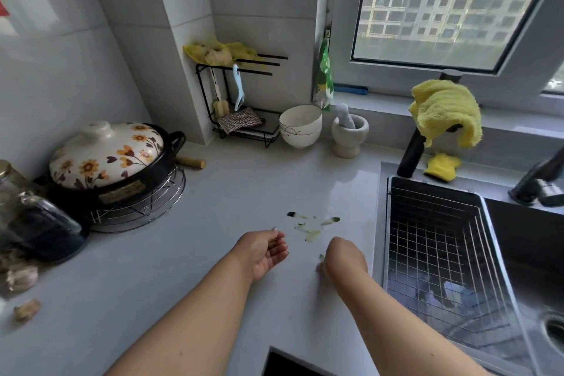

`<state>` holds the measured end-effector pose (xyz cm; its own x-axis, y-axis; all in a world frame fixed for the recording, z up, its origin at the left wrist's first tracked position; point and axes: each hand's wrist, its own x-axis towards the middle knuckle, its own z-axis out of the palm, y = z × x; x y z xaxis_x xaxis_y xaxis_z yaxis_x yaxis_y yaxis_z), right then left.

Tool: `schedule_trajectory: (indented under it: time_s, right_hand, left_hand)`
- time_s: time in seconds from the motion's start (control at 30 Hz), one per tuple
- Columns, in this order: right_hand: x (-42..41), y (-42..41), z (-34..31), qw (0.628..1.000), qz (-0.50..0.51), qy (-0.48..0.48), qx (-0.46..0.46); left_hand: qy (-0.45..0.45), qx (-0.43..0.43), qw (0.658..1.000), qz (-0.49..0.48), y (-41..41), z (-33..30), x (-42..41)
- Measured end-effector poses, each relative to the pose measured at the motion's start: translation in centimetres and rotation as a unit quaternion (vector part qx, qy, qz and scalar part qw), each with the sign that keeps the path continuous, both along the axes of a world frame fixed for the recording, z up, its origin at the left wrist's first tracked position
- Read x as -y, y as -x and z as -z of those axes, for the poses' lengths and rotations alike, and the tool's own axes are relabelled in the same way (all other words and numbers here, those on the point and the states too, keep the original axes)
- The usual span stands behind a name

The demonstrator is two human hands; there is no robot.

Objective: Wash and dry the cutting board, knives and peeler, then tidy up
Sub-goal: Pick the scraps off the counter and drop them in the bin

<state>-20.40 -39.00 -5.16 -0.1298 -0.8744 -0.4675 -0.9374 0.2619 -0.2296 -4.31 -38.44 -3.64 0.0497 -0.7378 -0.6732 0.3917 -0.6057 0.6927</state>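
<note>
- Left hand (265, 250): forearm reaches in from the counter's near edge, palm turned up and cupped, fingers loosely curled. Something small and dark seems to lie against the fingers; too small to say what it is.
- Right hand (343, 259): forearm comes in from the lower right, wrist bent down, back of the hand toward the camera. Fingertips point down at the counter (213, 253) and pinch a small green scrap (321, 256) close to the sink-side edge.
- Vegetable peelings (311, 224): scattered on the counter just beyond both hands, near the sink-side edge, apart from both hands.
- Peeler (238, 87): pale blue handle, hangs on the black wire rack (244, 131) in the far corner of the counter, well apart from the hands.
- Sink (518, 253): along the right edge of the counter. A wire basket (433, 241) sits in its left part, with something pale lying under the mesh; blurred, cannot tell what.
- Yellow cloth (445, 110): draped over the tap at the back of the sink.
- Flowered pot (113, 159): on a wire trivet at the counter's left side.
- White bowl (300, 125) and stone mortar (349, 134): by the back edge, below the window.
</note>
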Motion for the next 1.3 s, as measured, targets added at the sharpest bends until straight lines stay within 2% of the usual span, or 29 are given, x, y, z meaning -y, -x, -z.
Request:
schedule_trajectory:
  time_s: [0.2, 0.27, 0.37, 0.43, 0.57, 0.67, 0.73, 0.8, 0.9, 1.03, 1.13, 1.17, 1.2, 1.27, 1.3]
  right_hand:
    - [1.6, 0.7, 0.8, 0.998, -0.005, 0.022, 0.067]
    - [2.1, 1.4, 0.5, 0.99, 0.017, 0.039, 0.136]
    - [2.9, 1.8, -0.5, 0.956, 0.067, 0.103, 0.267]
    - [3.3, 1.5, -1.1, 0.938, 0.061, 0.129, 0.315]
    - [3.8, 0.7, -1.9, 0.933, -0.043, 0.055, 0.352]
    - [5.6, 2.2, -1.3, 0.94, -0.012, 0.103, 0.324]
    - [7.3, 4.0, -0.5, 0.957, 0.018, 0.15, 0.247]
    - [8.6, 5.4, 0.3, 0.973, 0.033, 0.14, 0.183]
    - [9.8, 6.1, 1.7, 0.986, -0.01, 0.105, 0.132]
    - [10.3, 5.1, 2.6, 0.984, -0.087, 0.12, 0.098]
    - [10.7, 4.8, 1.8, 0.988, -0.12, 0.074, 0.069]
    - [10.8, 4.6, 1.3, 0.986, -0.127, 0.065, 0.087]
    - [10.8, 4.4, 0.8, 0.98, -0.122, 0.063, 0.143]
    - [10.3, 3.6, -0.6, 0.949, -0.112, 0.052, 0.291]
    - [10.1, 3.1, -1.2, 0.934, -0.131, 0.031, 0.331]
  left_hand:
    - [-0.017, -0.001, 0.999, -0.027, 0.9, -0.1, 0.5]
    - [-0.019, 0.001, 0.999, -0.034, 1.4, 0.0, 0.6]
    - [-0.03, 0.007, 0.999, -0.027, 2.4, 0.5, 0.7]
    - [-0.043, -0.018, 0.999, -0.015, 3.0, 0.5, 0.7]
    - [-0.06, -0.157, 0.986, -0.021, 4.1, 0.2, 1.1]
    - [-0.06, -0.159, 0.985, -0.031, 4.4, 0.5, 1.5]
    - [-0.071, -0.135, 0.987, -0.041, 4.4, 0.7, 1.7]
    - [-0.079, -0.111, 0.989, -0.053, 4.3, 1.0, 2.0]
    - [-0.084, -0.102, 0.989, -0.074, 4.0, 1.2, 2.3]
    - [-0.079, -0.1, 0.986, -0.106, 3.5, 1.3, 2.8]
    - [-0.078, -0.092, 0.986, -0.115, 3.4, 1.4, 3.2]
    - [-0.078, -0.091, 0.986, -0.113, 3.5, 1.4, 3.3]
    - [-0.079, -0.089, 0.987, -0.108, 3.6, 1.3, 3.4]
    - [-0.08, -0.095, 0.988, -0.091, 3.7, 1.1, 3.7]
    - [-0.077, -0.109, 0.988, -0.083, 3.8, 1.0, 3.8]
